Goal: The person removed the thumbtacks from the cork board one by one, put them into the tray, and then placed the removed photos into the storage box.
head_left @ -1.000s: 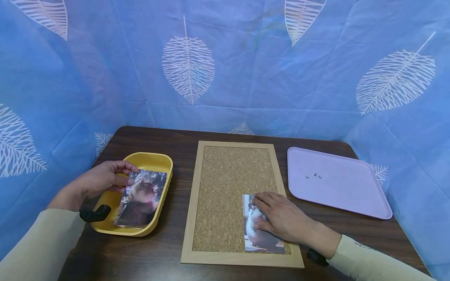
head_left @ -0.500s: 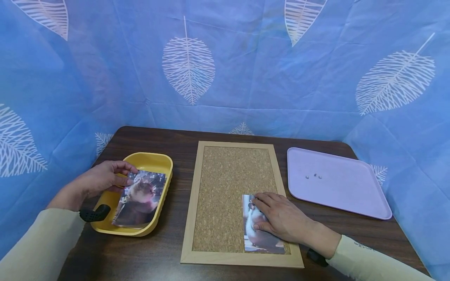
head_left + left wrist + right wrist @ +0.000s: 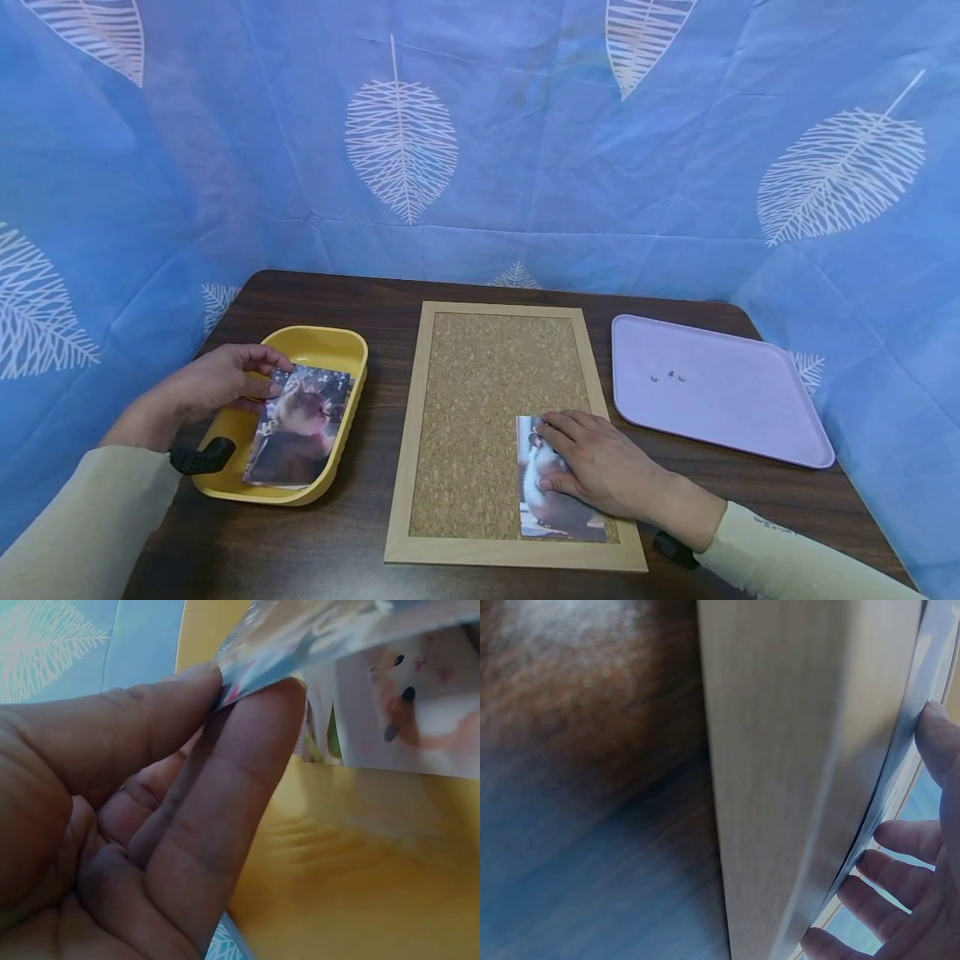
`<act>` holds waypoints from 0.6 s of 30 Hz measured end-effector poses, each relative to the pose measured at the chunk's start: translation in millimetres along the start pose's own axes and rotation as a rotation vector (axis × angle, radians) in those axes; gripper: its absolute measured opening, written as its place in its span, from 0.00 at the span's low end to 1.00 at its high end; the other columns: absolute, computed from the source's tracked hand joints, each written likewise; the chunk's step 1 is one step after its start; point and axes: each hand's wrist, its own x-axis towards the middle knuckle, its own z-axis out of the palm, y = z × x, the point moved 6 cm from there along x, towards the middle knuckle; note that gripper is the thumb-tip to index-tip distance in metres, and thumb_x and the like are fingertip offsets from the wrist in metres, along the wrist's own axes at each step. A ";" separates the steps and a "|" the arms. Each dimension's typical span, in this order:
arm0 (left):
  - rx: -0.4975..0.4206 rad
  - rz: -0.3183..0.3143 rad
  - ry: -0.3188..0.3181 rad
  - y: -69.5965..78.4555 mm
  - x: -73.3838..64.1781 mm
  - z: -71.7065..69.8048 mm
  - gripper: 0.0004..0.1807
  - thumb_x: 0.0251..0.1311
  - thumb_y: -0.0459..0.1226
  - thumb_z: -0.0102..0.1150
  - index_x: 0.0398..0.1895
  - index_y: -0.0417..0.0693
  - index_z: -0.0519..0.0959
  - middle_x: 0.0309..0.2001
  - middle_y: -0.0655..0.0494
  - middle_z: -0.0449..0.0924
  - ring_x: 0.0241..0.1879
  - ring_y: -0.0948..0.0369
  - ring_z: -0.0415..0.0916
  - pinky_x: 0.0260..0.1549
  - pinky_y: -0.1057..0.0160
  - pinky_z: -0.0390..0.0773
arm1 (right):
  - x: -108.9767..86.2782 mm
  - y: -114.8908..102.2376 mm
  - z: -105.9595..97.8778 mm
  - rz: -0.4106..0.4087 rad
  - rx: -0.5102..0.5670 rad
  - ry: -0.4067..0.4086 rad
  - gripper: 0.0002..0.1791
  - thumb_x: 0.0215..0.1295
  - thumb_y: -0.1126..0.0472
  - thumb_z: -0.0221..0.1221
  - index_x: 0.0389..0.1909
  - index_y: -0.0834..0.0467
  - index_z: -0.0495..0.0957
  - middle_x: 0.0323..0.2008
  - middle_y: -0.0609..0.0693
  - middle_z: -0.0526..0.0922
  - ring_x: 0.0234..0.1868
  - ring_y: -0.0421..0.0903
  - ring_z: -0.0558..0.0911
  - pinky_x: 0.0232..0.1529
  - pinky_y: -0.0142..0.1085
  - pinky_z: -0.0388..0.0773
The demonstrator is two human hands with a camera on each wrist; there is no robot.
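Staged recording booth, not a lived-in room: blue leaf-print cloth (image 3: pixel 480 150) draped all around behind a small wooden table (image 3: pixel 375 292).

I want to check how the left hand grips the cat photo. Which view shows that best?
The left wrist view: up close, the left hand pinches the cat photo by its edge between thumb and fingers. The head view shows the whole photo over the yellow tray, but the grip is small. The right wrist view shows neither.

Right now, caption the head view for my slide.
Left hand pinches cat photo over yellow tray; right hand presses hamster photo onto corkboard.
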 end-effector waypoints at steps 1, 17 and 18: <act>-0.002 0.000 -0.002 0.2 -0.1 0.2 0.21 0.71 0.26 0.62 0.65 0.34 0.75 0.48 0.45 0.75 0.44 0.52 0.81 0.47 0.52 0.89 | 0.1 0.0 0.0 0.000 0.001 0.001 0.39 0.77 0.35 0.56 0.72 0.63 0.74 0.71 0.60 0.77 0.70 0.59 0.77 0.67 0.57 0.77; 0.076 -0.020 -0.005 -0.6 -0.4 -1.0 0.24 0.70 0.29 0.65 0.67 0.35 0.75 0.57 0.38 0.78 0.49 0.52 0.85 0.51 0.47 0.87 | -0.2 0.6 0.8 0.006 0.000 -0.002 0.40 0.76 0.34 0.56 0.72 0.63 0.74 0.71 0.60 0.77 0.70 0.59 0.77 0.68 0.57 0.76; 0.087 -0.024 -0.003 -0.1 -0.9 -1.0 0.24 0.70 0.29 0.65 0.67 0.35 0.74 0.59 0.36 0.77 0.49 0.52 0.85 0.51 0.46 0.87 | -0.2 0.4 0.6 0.004 -0.001 -0.002 0.40 0.76 0.35 0.56 0.72 0.63 0.74 0.71 0.60 0.77 0.70 0.59 0.77 0.68 0.57 0.76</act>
